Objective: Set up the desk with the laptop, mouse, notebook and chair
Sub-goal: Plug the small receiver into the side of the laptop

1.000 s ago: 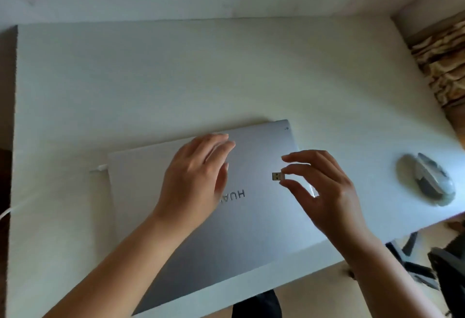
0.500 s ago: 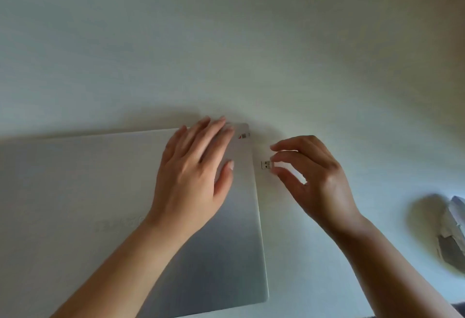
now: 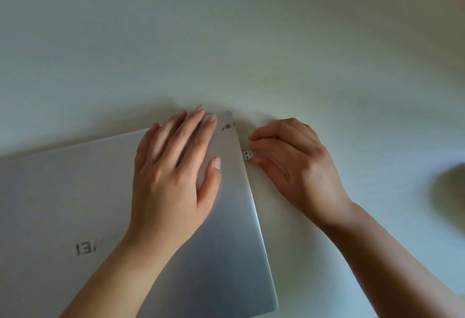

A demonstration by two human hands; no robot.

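A silver laptop (image 3: 226, 254) lies closed on the white desk (image 3: 251, 41), filling the lower left of the head view. My left hand (image 3: 173, 179) rests flat on its lid near the far right corner, fingers spread. My right hand (image 3: 294, 164) pinches a small USB receiver (image 3: 247, 155) between thumb and fingers, its metal end touching the laptop's right side edge. Whether it sits in a port is hidden. The mouse is only a dark blur (image 3: 450, 194) at the right edge.
Bare white desk surface stretches across the whole upper half of the view and to the right of the laptop. A small sticker (image 3: 227, 126) marks the lid's far right corner.
The view has closed in on the laptop's right edge. My right hand has carried the USB receiver left until it meets the laptop's side. My left hand stays pressed on the lid.
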